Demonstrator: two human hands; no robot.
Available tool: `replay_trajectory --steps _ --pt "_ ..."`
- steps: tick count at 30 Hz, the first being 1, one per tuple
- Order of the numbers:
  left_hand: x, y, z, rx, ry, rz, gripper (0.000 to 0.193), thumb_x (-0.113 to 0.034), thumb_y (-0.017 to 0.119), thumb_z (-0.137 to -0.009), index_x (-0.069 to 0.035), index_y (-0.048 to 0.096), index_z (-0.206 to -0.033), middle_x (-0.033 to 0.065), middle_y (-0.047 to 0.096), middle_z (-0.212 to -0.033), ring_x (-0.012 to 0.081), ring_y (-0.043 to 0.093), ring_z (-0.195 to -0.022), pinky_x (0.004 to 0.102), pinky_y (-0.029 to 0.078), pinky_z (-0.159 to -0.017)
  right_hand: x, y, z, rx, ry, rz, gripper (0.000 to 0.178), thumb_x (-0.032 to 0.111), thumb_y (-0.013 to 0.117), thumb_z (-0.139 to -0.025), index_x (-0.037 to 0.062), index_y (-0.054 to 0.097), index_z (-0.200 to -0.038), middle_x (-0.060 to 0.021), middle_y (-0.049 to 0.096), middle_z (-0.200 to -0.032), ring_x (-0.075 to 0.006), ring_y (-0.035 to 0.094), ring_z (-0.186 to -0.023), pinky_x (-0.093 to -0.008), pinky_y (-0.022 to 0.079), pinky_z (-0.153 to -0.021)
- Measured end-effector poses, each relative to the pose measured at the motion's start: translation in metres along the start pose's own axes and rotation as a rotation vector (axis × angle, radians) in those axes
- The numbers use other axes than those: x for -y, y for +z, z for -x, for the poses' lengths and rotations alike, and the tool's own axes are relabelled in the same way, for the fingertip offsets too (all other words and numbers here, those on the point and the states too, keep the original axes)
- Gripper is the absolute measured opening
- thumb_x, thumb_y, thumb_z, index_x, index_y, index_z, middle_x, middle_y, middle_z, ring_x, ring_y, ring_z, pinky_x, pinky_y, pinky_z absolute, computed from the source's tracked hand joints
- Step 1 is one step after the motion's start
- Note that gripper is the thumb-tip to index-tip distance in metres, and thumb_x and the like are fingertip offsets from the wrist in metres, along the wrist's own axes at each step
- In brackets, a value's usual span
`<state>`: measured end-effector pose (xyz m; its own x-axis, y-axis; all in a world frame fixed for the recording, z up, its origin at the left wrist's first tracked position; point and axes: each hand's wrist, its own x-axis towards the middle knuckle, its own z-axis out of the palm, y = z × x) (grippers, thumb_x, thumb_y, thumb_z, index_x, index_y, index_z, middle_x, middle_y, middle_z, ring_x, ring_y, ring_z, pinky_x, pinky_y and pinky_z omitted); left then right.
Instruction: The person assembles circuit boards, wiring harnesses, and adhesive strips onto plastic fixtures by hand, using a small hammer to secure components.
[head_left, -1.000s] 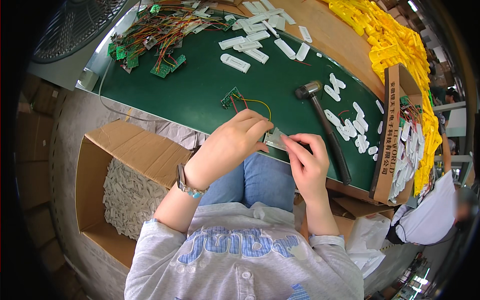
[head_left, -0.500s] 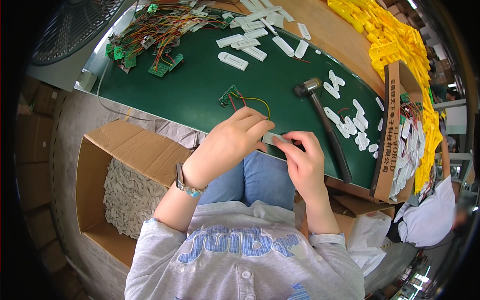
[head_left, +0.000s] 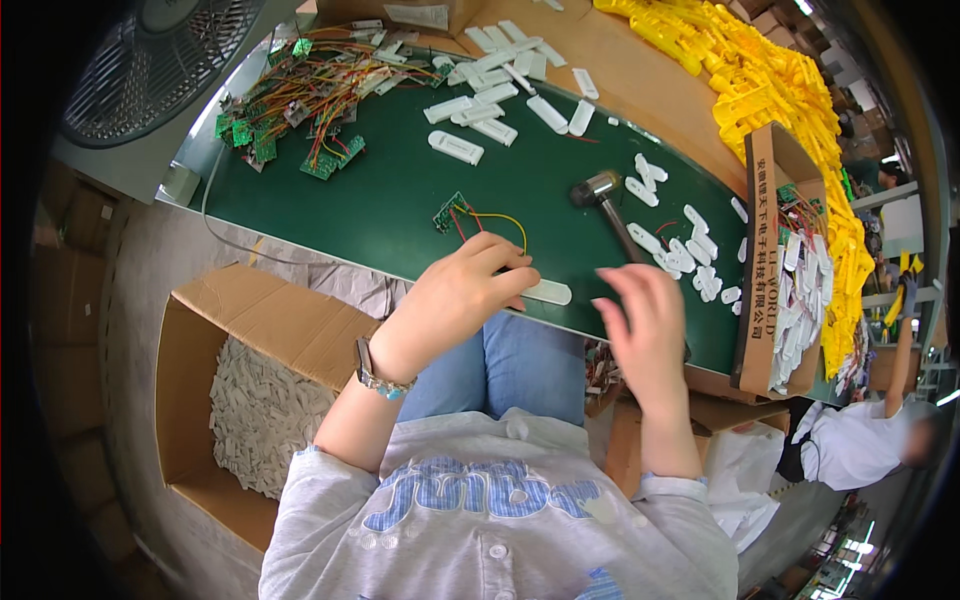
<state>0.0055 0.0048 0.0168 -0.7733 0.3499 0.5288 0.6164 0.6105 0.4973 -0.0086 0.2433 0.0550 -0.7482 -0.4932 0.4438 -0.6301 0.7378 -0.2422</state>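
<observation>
Tabletop (head_left: 390,200), dark green, beside fan (head_left: 165,65)

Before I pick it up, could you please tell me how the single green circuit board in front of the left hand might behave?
The green circuit board looks small and flat, so probably light and stiff. Its yellow wire curves loosely, suggesting floppiness. It runs toward the left hand, so lifting may tug it.
</observation>
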Motion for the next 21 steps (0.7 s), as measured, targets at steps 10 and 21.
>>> replay_trajectory --steps 10,21 --pt "-0.005 -0.002 0.003 0.014 -0.027 0.031 0.028 -0.009 0.077 -0.072 -0.006 0.064 -0.097 0.0063 0.066 -0.104 0.0277 0.06 -0.104 0.0378 0.052 -0.088 -0.057 -0.04 0.009 0.68 0.686 -0.618 0.02 0.012 0.064 -0.091 -0.0014 0.053 -0.1 -0.0056 0.056 -0.064 -0.0143 0.06 -0.056 -0.0308 0.047 -0.052" --pt "0.001 -0.001 0.005 0.025 -0.042 0.054 0.028 -0.008 0.076 -0.073 -0.007 0.065 -0.099 0.0049 0.066 -0.103 0.0273 0.059 -0.103 0.0382 0.051 -0.088 0.017 -0.071 0.08 0.229 0.38 -0.312 0.022 0.01 0.06 -0.096 -0.0015 0.05 -0.11 -0.0165 0.065 -0.077 -0.0274 0.065 -0.062 -0.0349 0.049 -0.058"
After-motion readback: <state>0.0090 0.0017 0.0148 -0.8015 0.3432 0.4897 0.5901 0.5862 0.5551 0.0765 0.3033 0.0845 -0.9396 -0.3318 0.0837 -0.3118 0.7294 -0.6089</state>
